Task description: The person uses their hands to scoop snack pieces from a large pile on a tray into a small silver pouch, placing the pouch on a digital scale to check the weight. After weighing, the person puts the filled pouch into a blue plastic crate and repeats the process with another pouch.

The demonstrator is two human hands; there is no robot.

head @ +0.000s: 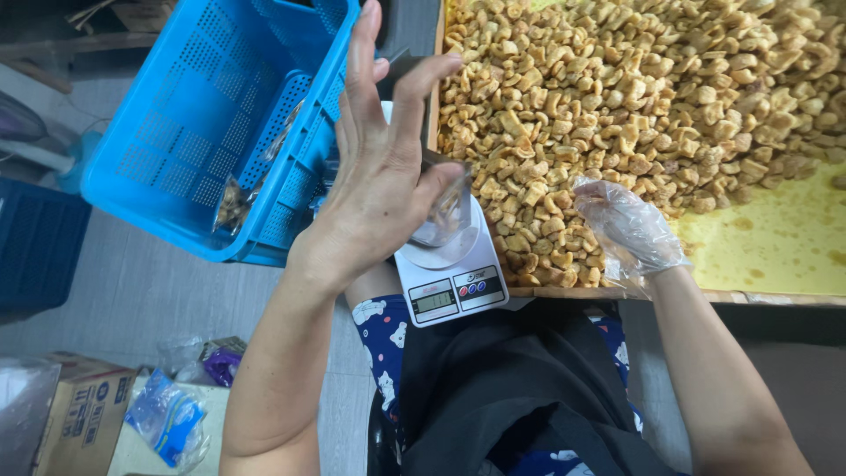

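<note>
One head view only: a small clear plastic bag (443, 216) is pinched between thumb and fingers of the bare left hand (379, 167) just above the white digital kitchen scale (449, 273), while the right hand (627, 231), covered by a thin clear plastic glove, rests loosely curled and empty on the heap of tan fried snack pieces (634, 97) on the yellow-lined wooden tray (775, 242). Filling-and-weighing is judged to be in hand; pieces would need to be gathered and the bag mouth kept open. Bag contents cannot be made out; a blue perforated plastic crate (203, 123) stands left.
</note>
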